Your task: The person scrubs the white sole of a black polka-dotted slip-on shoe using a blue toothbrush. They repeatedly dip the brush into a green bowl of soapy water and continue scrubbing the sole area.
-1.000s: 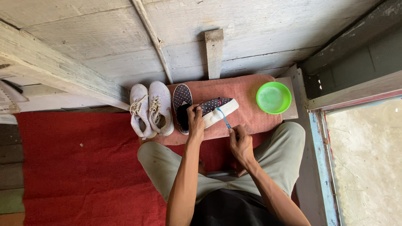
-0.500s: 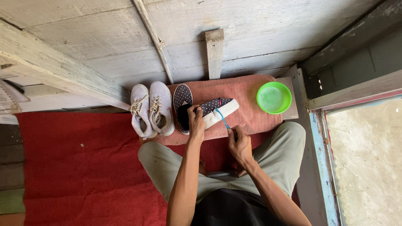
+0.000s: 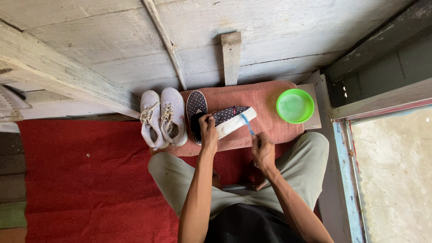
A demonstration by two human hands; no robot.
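My left hand [image 3: 208,133] grips a dark dotted slip-on shoe [image 3: 234,119], tipped on its side so the white sole faces me. My right hand [image 3: 263,151] holds a blue toothbrush [image 3: 247,124] whose head touches the white sole edge. The matching dotted shoe [image 3: 195,108] lies flat just left of it, on a pinkish-red cloth [image 3: 265,108] spread over a low board.
A pair of white lace-up sneakers [image 3: 162,117] stands left of the dotted shoes. A green plastic bowl [image 3: 295,105] sits on the cloth at right. Wooden plank wall behind, red carpet [image 3: 81,180] under my legs, door frame and concrete at right.
The brush hand has shifted slightly along the sole edge. The shoes, bowl and left hand stay where they were.
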